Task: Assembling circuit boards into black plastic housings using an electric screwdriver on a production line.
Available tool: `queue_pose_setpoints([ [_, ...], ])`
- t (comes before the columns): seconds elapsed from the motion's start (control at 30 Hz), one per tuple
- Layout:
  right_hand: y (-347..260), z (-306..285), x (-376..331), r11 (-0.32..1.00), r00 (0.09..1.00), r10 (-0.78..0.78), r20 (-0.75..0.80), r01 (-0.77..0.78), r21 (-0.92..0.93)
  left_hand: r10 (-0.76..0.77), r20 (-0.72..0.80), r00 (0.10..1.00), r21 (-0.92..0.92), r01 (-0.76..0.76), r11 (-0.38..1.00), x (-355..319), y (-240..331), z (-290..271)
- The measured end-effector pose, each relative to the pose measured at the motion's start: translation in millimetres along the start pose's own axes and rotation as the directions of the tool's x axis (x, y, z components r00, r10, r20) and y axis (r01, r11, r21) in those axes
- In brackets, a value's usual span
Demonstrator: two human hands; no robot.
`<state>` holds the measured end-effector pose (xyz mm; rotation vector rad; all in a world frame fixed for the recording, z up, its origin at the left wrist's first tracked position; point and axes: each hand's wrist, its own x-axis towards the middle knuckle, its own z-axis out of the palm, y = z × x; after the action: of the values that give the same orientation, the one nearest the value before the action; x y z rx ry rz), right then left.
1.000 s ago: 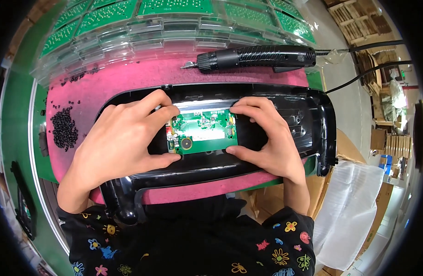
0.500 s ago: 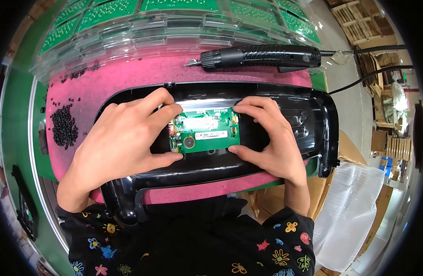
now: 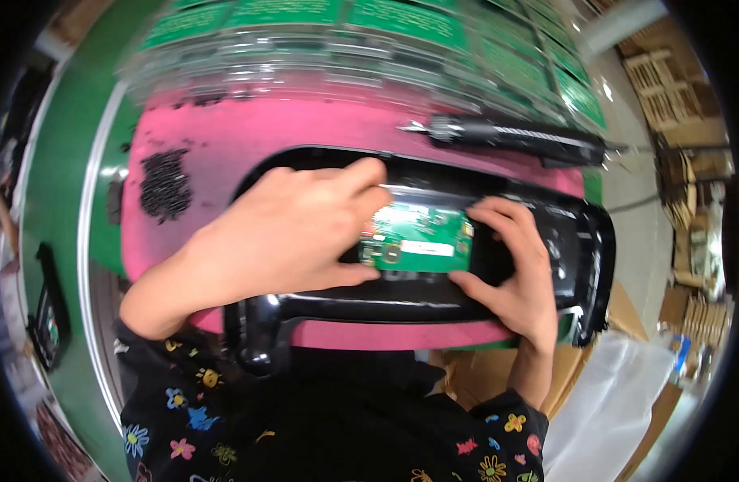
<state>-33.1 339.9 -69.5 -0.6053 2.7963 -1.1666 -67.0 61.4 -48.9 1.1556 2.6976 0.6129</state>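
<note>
A green circuit board with a white label lies inside a glossy black plastic housing. My left hand grips the board's left end, thumb at the lower corner and fingers at the upper one. At the right end, my right hand pinches the board the same way, thumb below and fingers above. The housing rests on a pink mat. Motion blurs the picture somewhat, and my left hand hides part of the housing.
Beyond the housing lies a black electric screwdriver with its cable to the right. Small black screws form a pile at the mat's left. Clear plastic trays of green boards stand at the back. Cardboard sits at lower right.
The whole view has shifted, so the mat, housing and screwdriver appear farther right and mostly lower. Both hands keep their hold on the circuit board's ends.
</note>
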Motion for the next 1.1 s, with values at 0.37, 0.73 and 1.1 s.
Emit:
queue_pose_setpoints([
  [0.37,11.2,-40.3,-14.0,0.99,0.946,0.14,-0.294,-0.14,0.021,-0.136,-0.39,0.911,0.197,0.227,0.954,-46.5,-40.2,-44.9],
  [0.73,61.2,-78.1,47.5,0.989,0.854,0.115,-0.507,-0.145,-0.019,-0.442,-0.331,0.833,0.154,0.51,0.846,-110.8,-98.1,-37.0],
  [1.1,-19.4,14.9,97.7,0.306,0.892,0.278,-0.357,0.27,0.913,-0.334,-0.481,0.811,-0.013,0.374,0.927,-68.2,-65.4,-48.8],
])
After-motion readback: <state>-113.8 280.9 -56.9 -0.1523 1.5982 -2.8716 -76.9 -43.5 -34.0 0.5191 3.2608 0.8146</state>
